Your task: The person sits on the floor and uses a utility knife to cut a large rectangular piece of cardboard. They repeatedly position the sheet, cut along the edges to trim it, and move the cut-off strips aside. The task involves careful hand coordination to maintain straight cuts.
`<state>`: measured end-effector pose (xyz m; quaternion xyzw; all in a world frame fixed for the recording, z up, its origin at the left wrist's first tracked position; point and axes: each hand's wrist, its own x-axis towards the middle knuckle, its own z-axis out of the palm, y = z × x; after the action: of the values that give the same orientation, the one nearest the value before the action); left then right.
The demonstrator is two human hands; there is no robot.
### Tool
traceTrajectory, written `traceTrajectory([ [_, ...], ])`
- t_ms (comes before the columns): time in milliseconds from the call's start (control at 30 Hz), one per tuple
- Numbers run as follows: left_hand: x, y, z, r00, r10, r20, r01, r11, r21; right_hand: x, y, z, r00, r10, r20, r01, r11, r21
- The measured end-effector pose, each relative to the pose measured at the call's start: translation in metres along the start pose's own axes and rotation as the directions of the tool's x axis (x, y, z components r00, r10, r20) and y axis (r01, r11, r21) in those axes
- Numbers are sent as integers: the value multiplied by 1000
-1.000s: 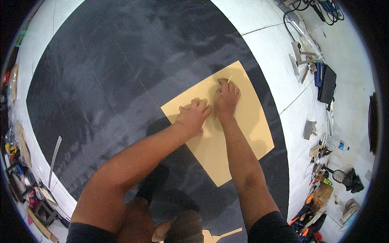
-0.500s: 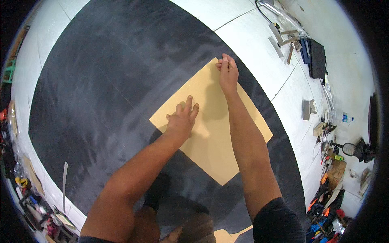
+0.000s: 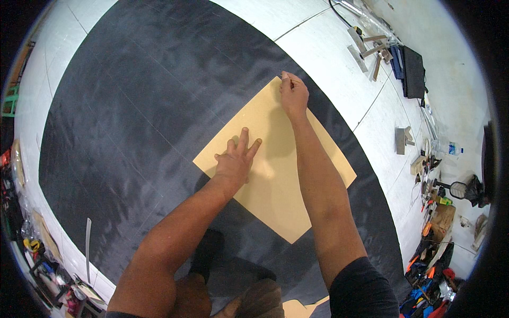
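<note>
A tan sheet of card (image 3: 275, 196) with straight edges lies flat on a large black sheet of material (image 3: 122, 138). My left hand (image 3: 237, 159) rests on the card's left part, fingers spread. At the card's far corner, my right hand (image 3: 295, 95) has its fingers pinched together; whatever is between them is too small to make out. Faint thin lines run across the black sheet to the left of the card. My right forearm covers part of the card's right side.
White floor tiles (image 3: 371, 122) surround the black sheet. Tools and a black case (image 3: 413, 71) lie along the right wall, with a cluttered heap (image 3: 432, 281) nearer me. A pale strip (image 3: 88, 249) lies at the left edge. More tan card (image 3: 299, 308) shows near my feet.
My right hand has shifted slightly left along the card's far corner, its fingers now curled closer to the edge. My left hand stays pressed on the card. The view has moved a little.
</note>
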<state>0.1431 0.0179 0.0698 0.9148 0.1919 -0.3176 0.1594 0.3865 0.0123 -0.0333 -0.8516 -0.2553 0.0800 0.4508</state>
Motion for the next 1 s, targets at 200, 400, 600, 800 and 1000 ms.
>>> traceTrajectory([
  [200, 4, 1, 3, 1000, -13, 7, 13, 1000, 3, 0, -8, -4, 998, 43, 48, -43, 999, -6],
  [400, 3, -1, 6, 1000, -26, -16, 25, 999, -39, -8, -28, -11, 1000, 26, 15, -24, 994, -107],
  [600, 1, 2, -2, 999, -32, 23, 33, 998, -51, -26, -4, -45, 999, -48, 15, 50, 977, -208],
  [800, 2, 4, -1, 999, -32, 4, 32, 998, -56, -21, -16, -34, 999, 18, 48, -12, 991, -134],
  [1000, 0, 5, -2, 999, -35, -23, 33, 995, -96, -46, 14, -76, 1000, -3, -9, 1, 972, -235],
])
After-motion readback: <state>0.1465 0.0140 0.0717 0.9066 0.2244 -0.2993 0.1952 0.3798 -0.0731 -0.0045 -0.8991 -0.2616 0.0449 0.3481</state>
